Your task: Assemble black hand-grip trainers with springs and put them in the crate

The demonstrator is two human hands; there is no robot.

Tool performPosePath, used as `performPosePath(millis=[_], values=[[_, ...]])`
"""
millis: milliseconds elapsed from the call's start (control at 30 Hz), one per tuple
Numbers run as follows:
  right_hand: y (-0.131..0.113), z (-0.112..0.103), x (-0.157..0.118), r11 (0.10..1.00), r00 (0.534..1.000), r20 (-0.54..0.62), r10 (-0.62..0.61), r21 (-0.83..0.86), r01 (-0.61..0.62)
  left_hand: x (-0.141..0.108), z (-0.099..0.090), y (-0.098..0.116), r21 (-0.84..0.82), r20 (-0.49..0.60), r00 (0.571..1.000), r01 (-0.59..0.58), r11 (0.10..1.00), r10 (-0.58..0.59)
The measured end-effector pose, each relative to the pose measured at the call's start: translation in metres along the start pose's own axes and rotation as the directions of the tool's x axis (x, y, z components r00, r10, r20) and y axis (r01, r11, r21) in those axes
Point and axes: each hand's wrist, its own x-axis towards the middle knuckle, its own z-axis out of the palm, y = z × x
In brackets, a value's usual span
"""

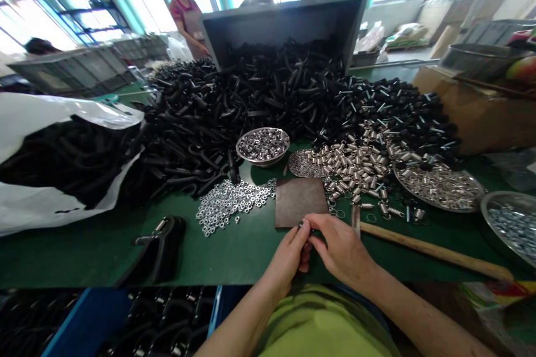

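My left hand (291,251) is closed in a pinch round a small black part (301,225), mostly hidden by the fingers. The fingers of my right hand (341,248) are bent and meet the left fingertips at the same part. Both hands are at the near edge of a flat metal plate (300,201) on the green table. Just right of them lies a hammer (431,248) with a wooden handle. Loose metal nuts (228,203) are spread left of the plate, and coil springs (355,162) are heaped behind it to the right.
A bowl of small metal parts (263,146) stands behind the plate. Black handle-like parts (268,95) are piled at the back, spilling from a tipped grey bin (347,28). Metal dishes (481,201) stand at right. A black assembly with a spring (161,251) lies front left. Other people stand beyond.
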Motion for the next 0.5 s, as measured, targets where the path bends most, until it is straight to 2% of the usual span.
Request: performPosePath(millis=[100,200,267,300,333,433,500], values=[[-0.002,0.001,-0.004,0.999,0.999,-0.038,0.018,0.043,-0.017,-0.001,0.0,0.0,0.074,0.01,1.0,0.002,0.997,-0.003],[0.017,-0.014,-0.002,0.995,0.996,0.057,0.073,0.062,-0.076,0.0,-0.003,0.002,0.014,0.045,0.992,0.117,0.993,-0.118],[0.048,-0.034,0.001,0.982,0.985,0.114,0.132,-0.149,-0.115,0.003,-0.006,0.005,-0.062,0.025,0.99,0.138,0.988,-0.137],[0.067,-0.046,0.003,0.926,0.978,0.097,0.186,-0.349,-0.142,0.005,-0.007,0.007,-0.096,0.003,0.992,0.124,0.988,-0.125],[0.087,-0.057,0.006,0.798,0.958,0.094,0.273,-0.578,-0.171,0.007,-0.009,0.008,-0.127,-0.022,0.994,0.103,0.986,-0.107],[0.137,-0.084,0.011,0.655,0.927,0.1,0.362,-0.735,-0.176,0.013,-0.013,0.012,-0.202,-0.065,0.994,0.077,0.976,-0.092],[0.157,-0.092,0.015,0.631,0.92,0.154,0.361,-0.767,-0.119,0.016,-0.014,0.012,-0.257,-0.045,0.993,0.097,0.961,-0.112]])
